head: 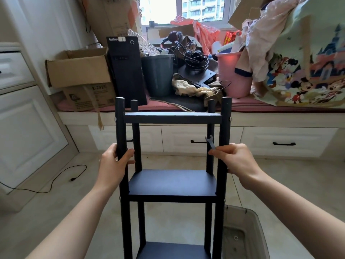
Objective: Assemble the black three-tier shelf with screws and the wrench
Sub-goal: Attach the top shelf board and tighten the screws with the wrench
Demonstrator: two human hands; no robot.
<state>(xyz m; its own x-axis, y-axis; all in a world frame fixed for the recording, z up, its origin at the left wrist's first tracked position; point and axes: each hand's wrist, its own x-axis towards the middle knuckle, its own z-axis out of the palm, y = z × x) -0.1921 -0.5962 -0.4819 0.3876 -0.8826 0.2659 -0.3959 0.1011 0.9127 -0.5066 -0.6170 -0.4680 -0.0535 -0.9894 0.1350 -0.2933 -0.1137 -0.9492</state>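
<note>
The black shelf is standing upright on the tiled floor, its 3 boards sitting between 4 posts, with a grey plastic bin just right of its lower part. The left hand is wrapping its fingers around the shelf's front left post below the top board. The right hand is gripping the front right post while pinching a small grey wrench between thumb and forefinger. Beyond the shelf, a black computer tower and a pink bucket are sitting on the window seat
</note>
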